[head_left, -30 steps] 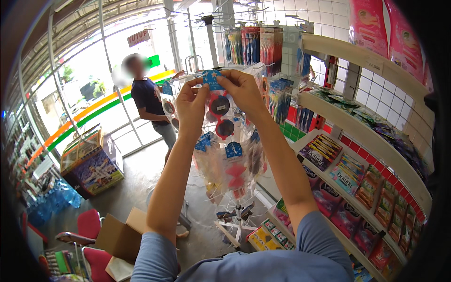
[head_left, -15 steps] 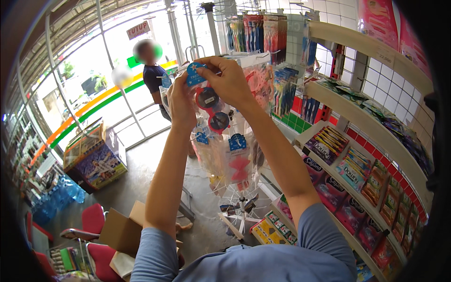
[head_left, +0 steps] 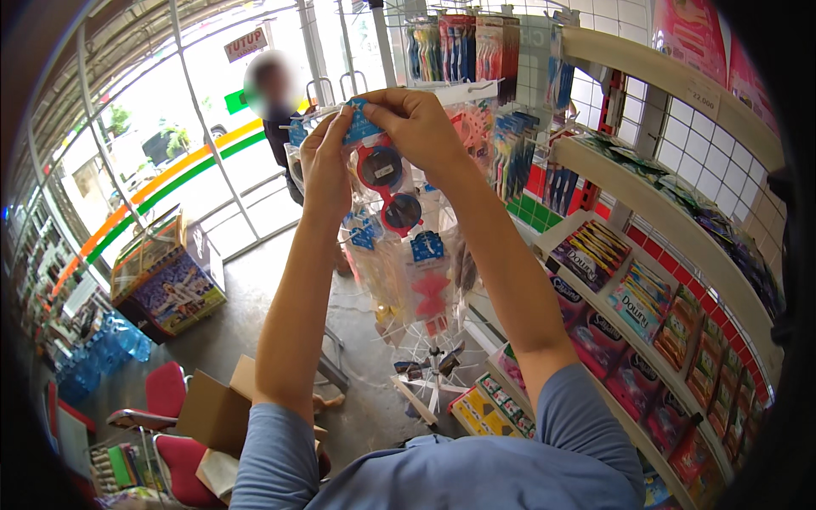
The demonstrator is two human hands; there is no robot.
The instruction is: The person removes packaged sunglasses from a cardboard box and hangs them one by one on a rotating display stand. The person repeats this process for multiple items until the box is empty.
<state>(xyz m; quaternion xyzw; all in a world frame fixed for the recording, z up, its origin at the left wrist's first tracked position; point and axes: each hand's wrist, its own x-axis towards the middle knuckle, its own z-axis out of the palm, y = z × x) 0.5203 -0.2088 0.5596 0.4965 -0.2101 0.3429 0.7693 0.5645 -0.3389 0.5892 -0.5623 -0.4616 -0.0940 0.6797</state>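
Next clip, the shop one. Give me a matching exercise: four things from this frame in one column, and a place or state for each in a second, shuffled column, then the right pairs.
Things
1. packet of red sunglasses
2. cardboard box
3. toothbrush packs
4. red star-shaped item in a clear bag

Places or states
A. on the floor beside the red chairs
B. hanging lower on the wire rack
C. held up by its blue header card between the left hand and the right hand
D. hanging in a row at the top, above the hands

Pairs: 1-C, 2-A, 3-D, 4-B
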